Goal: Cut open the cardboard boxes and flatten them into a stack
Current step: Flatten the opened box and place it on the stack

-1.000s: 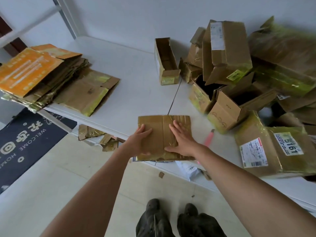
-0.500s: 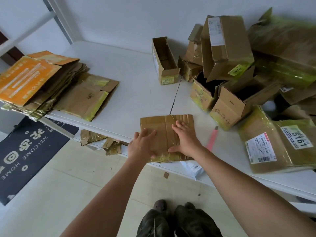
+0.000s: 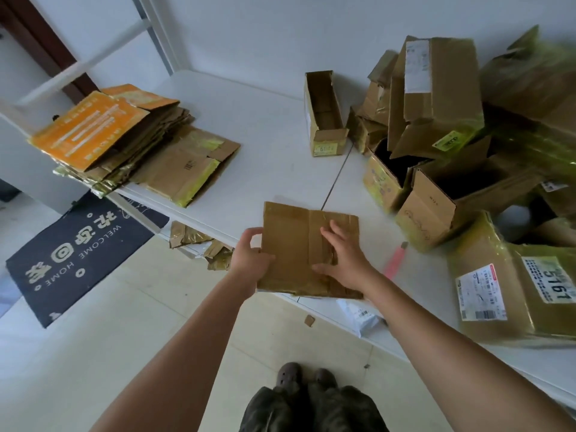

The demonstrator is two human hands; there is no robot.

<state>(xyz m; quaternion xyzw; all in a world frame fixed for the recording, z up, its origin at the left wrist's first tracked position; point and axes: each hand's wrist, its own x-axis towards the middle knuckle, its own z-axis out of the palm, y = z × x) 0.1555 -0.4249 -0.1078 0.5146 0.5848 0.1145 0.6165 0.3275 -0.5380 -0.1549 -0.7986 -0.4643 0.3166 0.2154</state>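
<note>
Cardboard box (image 3: pixel 293 244) flattened between both hands

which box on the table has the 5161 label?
The taped box at the near right table edge, right of the pink cutter. It alone shows a big "5161" sticker; it is still closed.

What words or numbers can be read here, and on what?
"WELCOME HOME": dark doormat, seen upside down.
"5161": white label on the taped box, far right.
Orange flattened box: white print, too blurred.
Shipping label with barcode: too small.
Yellow sticker on the narrow open box: unreadable.
</note>
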